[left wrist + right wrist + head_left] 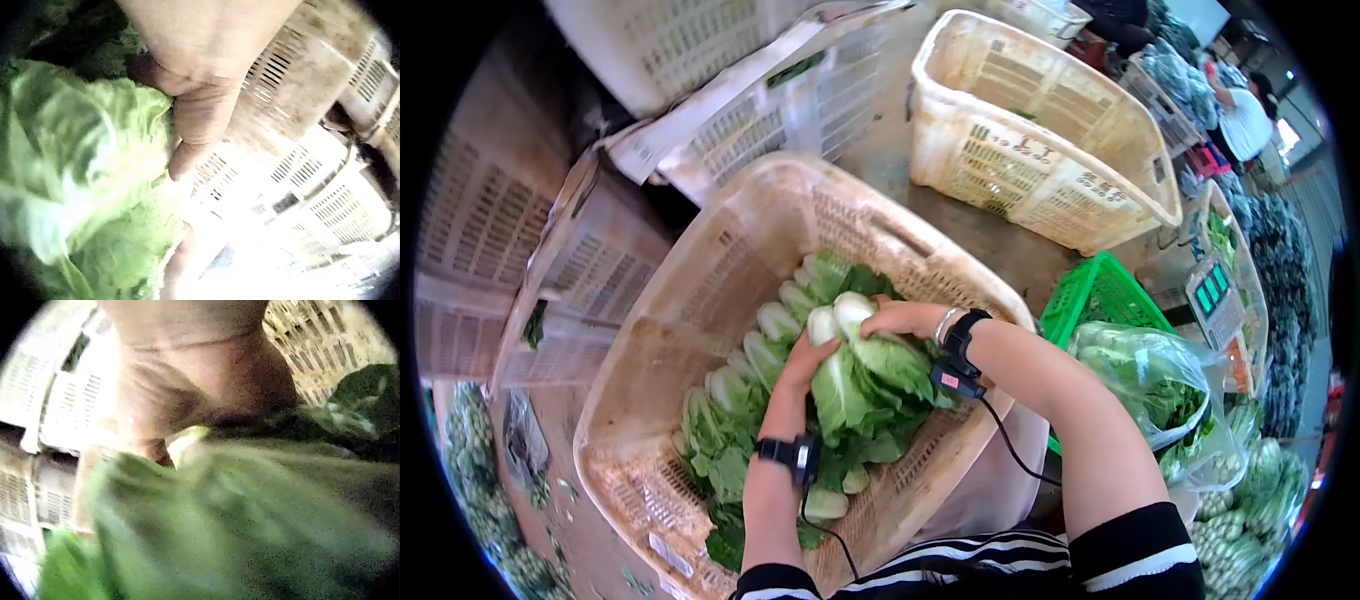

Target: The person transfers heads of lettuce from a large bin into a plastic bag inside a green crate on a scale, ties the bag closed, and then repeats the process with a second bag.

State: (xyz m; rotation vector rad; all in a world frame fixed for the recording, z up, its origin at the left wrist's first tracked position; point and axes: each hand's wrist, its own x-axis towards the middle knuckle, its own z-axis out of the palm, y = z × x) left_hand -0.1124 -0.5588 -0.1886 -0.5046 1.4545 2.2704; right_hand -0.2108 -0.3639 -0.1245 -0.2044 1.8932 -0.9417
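Observation:
Two pale-based Chinese cabbages are held side by side over the large crate. My left hand grips them from the left, its thumb near the white base. From the other side my right hand holds them, thumb over the base and its other fingers mostly hidden. Leaves fill much of the left wrist view, where the left thumb lies against the cabbage. Blurred leaves cover the lower right wrist view, below the right hand. A row of cabbages lies in the crate.
Another large crate stands ahead. To the right are a green basket, a plastic bag of greens and a scale display. Stacked crates rise at left. A person is in the far right background.

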